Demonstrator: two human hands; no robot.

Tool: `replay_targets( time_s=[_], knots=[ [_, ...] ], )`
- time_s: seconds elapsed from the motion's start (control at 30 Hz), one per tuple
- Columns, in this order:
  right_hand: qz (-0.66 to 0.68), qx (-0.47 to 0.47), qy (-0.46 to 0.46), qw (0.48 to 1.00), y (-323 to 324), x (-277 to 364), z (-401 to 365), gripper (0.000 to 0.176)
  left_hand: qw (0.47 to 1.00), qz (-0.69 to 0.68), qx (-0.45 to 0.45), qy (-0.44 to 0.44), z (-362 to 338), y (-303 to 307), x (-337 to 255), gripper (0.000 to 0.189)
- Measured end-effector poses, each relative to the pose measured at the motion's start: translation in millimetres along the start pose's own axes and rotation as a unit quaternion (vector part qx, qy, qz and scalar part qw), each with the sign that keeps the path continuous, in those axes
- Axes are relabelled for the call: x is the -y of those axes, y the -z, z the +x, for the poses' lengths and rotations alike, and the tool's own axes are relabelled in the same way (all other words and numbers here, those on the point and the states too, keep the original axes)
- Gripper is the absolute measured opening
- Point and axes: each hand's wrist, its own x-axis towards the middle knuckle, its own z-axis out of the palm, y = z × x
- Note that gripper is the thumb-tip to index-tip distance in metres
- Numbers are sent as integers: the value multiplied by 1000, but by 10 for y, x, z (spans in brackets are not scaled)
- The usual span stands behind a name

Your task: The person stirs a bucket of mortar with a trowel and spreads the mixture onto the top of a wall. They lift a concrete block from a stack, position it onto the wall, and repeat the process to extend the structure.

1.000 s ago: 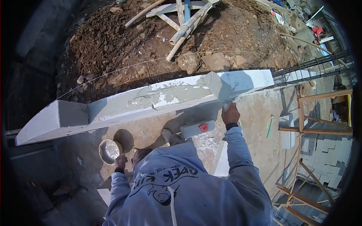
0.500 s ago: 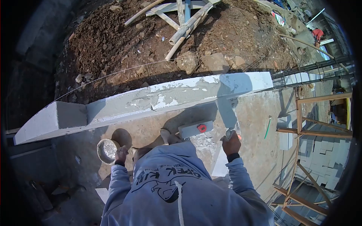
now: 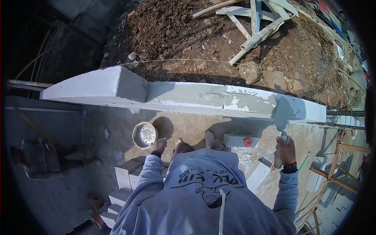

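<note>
My right hand [image 3: 286,152] is closed round the handle of a trowel [image 3: 281,115], whose flat blade lies over the top of the low white block wall [image 3: 188,94] near its right end. Grey mortar [image 3: 211,96] is smeared along the wall top, right of a raised white block [image 3: 117,84]. Close to the bucket [image 3: 145,135], which holds pale wet material, is my left hand [image 3: 159,145]. Its fingers are partly curled, and it is too small to tell whether they hold anything.
A co-worker [image 3: 41,158] is in the shade at left. Stacked white blocks [image 3: 123,176] stand beside my left arm. A red tape measure [image 3: 248,142] rests on a block near my feet. Bamboo poles [image 3: 254,40] lie on the soil beyond a taut string.
The view has shifted left, bringing the co-worker and stacked blocks into sight. The trowel blade has moved from beside the wall's near face up to its top.
</note>
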Motion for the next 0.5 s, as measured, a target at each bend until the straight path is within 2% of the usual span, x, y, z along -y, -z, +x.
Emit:
replay_targets(
  time_s=[0.1,0.23,0.27,0.3,0.33,0.37,0.43,0.5],
  knots=[
    [24,33,3,999,-453,61,-57,24,999,-20,5,44,63,158,360,31],
    [-20,87,88,992,-1090,30,-145,24,995,-70,-19,66,-65,327,556,29],
    [14,105,78,991,-1281,188,-289,26,996,-53,-17,65,-117,397,540,30],
    [40,117,113,986,-1408,126,-304,30,997,-36,-3,63,-122,490,560,30],
    [78,122,57,988,-1552,186,-385,33,995,-66,-11,72,-68,556,713,30],
    [16,107,93,990,-1688,207,-395,35,992,-108,-2,72,-37,631,785,29],
    [-3,117,144,983,-1928,257,-470,39,990,-119,-6,76,-41,792,858,29],
    [-77,118,115,983,-2176,310,-553,44,990,-119,-9,81,26,955,995,30]
  ],
)
